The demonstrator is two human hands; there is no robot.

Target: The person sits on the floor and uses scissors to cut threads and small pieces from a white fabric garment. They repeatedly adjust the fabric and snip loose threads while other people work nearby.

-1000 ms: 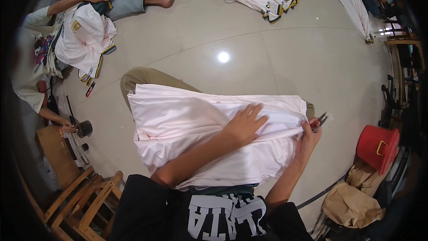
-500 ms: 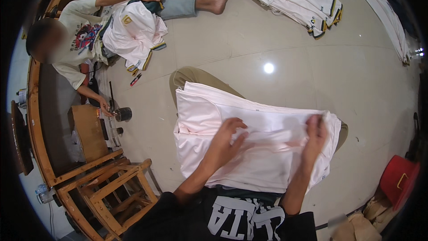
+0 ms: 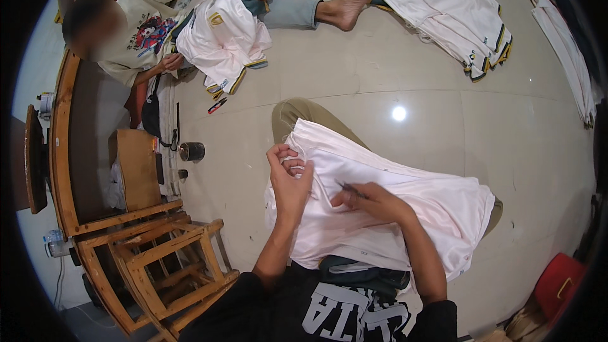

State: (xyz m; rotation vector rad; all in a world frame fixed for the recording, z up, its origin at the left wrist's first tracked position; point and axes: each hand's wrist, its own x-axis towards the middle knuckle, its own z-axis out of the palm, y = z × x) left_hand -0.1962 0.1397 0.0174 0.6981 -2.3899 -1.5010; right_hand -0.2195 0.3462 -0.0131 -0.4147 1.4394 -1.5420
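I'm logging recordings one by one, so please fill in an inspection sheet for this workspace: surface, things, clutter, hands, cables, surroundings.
Surface: pale tiled floor.
Things: white cloth, creased, across the person's lap; what look like small snips over it.
Clutter: red tool and black pot on the floor at left.
Hands: left hand at the cloth's left edge, grip unclear; right hand holds the snips.
Cables: thin cord by the left wall.
Surroundings: co-worker with white jersey, upper left; wooden stool, lower left; red bucket, lower right.

The white garment (image 3: 446, 199) is smooth, satiny cloth, the tiled floor (image 3: 354, 69) glossy.
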